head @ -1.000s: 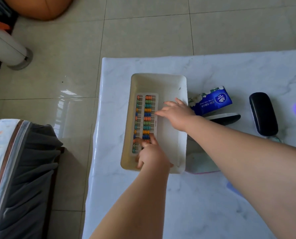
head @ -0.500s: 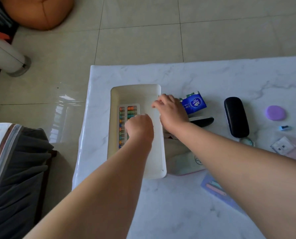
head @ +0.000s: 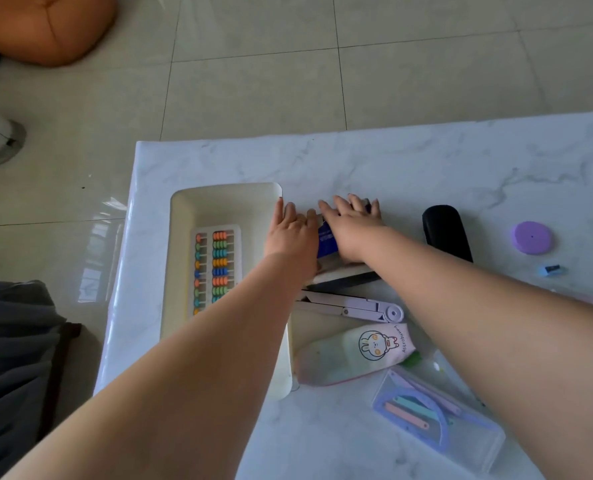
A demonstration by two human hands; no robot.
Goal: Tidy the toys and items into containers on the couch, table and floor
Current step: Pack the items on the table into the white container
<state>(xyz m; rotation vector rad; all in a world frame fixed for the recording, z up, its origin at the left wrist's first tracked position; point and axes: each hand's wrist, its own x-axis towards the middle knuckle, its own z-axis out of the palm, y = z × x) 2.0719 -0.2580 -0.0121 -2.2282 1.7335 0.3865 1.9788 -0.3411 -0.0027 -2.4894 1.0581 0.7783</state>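
Note:
A white tray (head: pixel 226 197) sits at the left end of the marble table (head: pixel 426 164), with a colourful bead abacus (head: pixel 219 265) lying inside it. Just right of the tray's far corner lies a blue tissue pack (head: pixel 326 242), mostly covered by my hands. My left hand (head: pixel 290 232) reaches past the tray's right rim, fingers straight, touching the pack's left end. My right hand (head: pixel 352 223) lies flat over the pack with fingers spread forward.
Right of my hands lie a black glasses case (head: pixel 447 233), a purple disc (head: pixel 530 237) and a small blue sharpener (head: pixel 551 270). Nearer me are a lilac folding stand (head: pixel 357 308), a rabbit pencil pouch (head: pixel 354 355) and a clear ruler case (head: pixel 437 417). An orange cushion (head: pixel 42 26) lies on the floor.
My left hand left the abacus in the tray and moved right to the blue pack. My right hand slid from the tray's rim onto the pack.

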